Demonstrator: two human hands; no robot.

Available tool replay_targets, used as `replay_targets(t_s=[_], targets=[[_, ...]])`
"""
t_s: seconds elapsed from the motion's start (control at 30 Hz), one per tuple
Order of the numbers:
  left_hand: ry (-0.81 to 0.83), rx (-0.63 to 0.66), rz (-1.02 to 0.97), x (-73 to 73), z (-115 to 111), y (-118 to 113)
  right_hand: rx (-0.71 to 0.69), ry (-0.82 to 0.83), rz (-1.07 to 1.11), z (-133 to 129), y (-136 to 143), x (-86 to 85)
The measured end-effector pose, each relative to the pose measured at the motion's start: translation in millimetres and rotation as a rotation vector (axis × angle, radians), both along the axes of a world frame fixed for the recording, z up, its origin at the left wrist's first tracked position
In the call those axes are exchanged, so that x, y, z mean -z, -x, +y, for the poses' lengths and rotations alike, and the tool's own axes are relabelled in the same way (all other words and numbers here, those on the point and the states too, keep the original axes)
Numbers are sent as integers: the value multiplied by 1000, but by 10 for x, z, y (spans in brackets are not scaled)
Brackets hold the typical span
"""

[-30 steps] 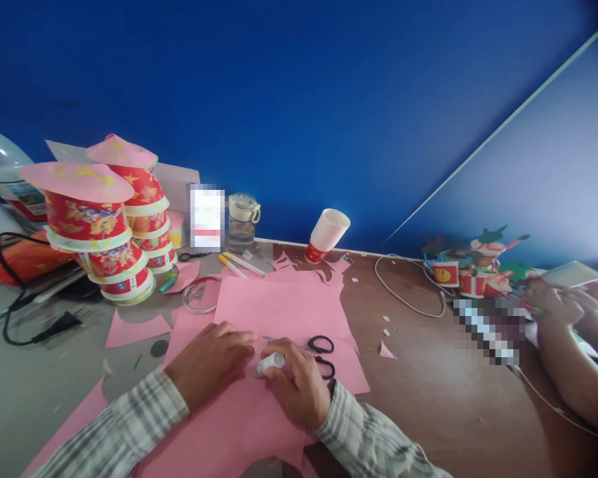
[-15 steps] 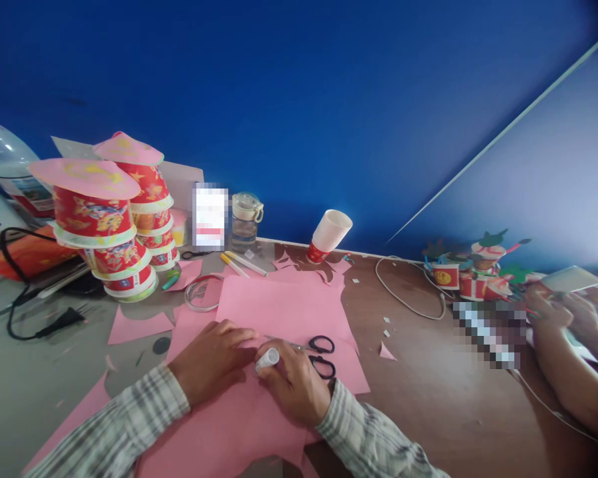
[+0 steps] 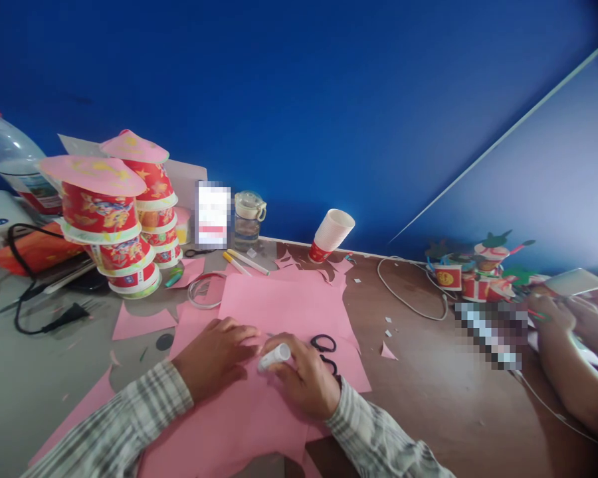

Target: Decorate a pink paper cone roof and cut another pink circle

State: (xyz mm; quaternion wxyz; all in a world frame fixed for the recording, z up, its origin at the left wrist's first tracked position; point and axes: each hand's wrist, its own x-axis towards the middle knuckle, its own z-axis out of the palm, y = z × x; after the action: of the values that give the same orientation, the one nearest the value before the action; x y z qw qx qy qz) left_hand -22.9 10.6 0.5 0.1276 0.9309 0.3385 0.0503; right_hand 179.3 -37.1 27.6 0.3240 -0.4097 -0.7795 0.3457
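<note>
Pink paper sheets point(image 3: 279, 299) lie layered over the middle of the table. My left hand point(image 3: 216, 362) rests on the paper, palm down, with its fingers spread and nothing held. My right hand point(image 3: 303, 378) is closed round a white marker-like tube point(image 3: 274, 357), whose round end points up and right; its lower tip is hidden. Black-handled scissors point(image 3: 323, 344) lie on the paper beside my right hand, their blades mostly covered by it.
Stacked red cups point(image 3: 129, 259) with pink cone tops stand left, near a bottle point(image 3: 14, 156) and a black plug point(image 3: 67, 318). White cups point(image 3: 331, 232) lean by the wall. Another person's hands point(image 3: 553, 315) are far right, near a cable point(image 3: 408, 309).
My right hand has shifted slightly right and the tube tilts more to the right. More of the scissors is covered. The whole view has moved a little.
</note>
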Motion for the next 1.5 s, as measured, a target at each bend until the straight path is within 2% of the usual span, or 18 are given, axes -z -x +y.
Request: replay_targets(t_s=[0.17, 0.3, 0.4, 0.5, 0.63, 0.73, 0.83, 0.9, 0.97, 1.03, 1.1, 1.17, 1.27, 1.33, 1.4, 1.5], targets=[[58, 7, -79, 15, -5, -4, -90, -20, -186, -28, 56, 9], [30, 20, -85, 47, -5, 12, -148, 130, -153, -55, 41, -75], [24, 41, -69, 47, -3, 17, -48, 155, 26, -23, -2, -88], [19, 34, -62, 28, -2, 11, 64, 59, 81, 25, -17, -23], [44, 11, -61, 6, -7, -3, -30, -2, -110, 27, 8, 43], [59, 5, -68, 0, -12, -8, -103, 91, -145, -5, 1, -8], [45, 15, -69, 5, -12, -1, -122, 214, -17, -10, -57, -83], [38, 33, -65, 14, -7, 8, -33, 232, 137, 11, -101, -96], [39, 45, -65, 26, 0, 15, 77, 182, 218, 40, -121, -66], [49, 40, -64, 37, 7, 17, 99, 106, 150, 59, -106, -12], [66, 30, -59, 41, 10, 15, 42, 57, 9, 59, -67, 32], [83, 29, -56, 35, 9, 10, -24, 65, -96, 40, -29, 41], [85, 25, -55, 15, 0, 4, -88, 125, -138, 4, -25, -12], [79, 25, -56, 5, -5, 4, -96, 208, -71, -5, -63, -57], [75, 30, -57, 6, -7, 6, -41, 284, 63, 7, -116, -82], [74, 39, -60, 22, -5, 9, 75, 262, 218, 54, -162, -65]])
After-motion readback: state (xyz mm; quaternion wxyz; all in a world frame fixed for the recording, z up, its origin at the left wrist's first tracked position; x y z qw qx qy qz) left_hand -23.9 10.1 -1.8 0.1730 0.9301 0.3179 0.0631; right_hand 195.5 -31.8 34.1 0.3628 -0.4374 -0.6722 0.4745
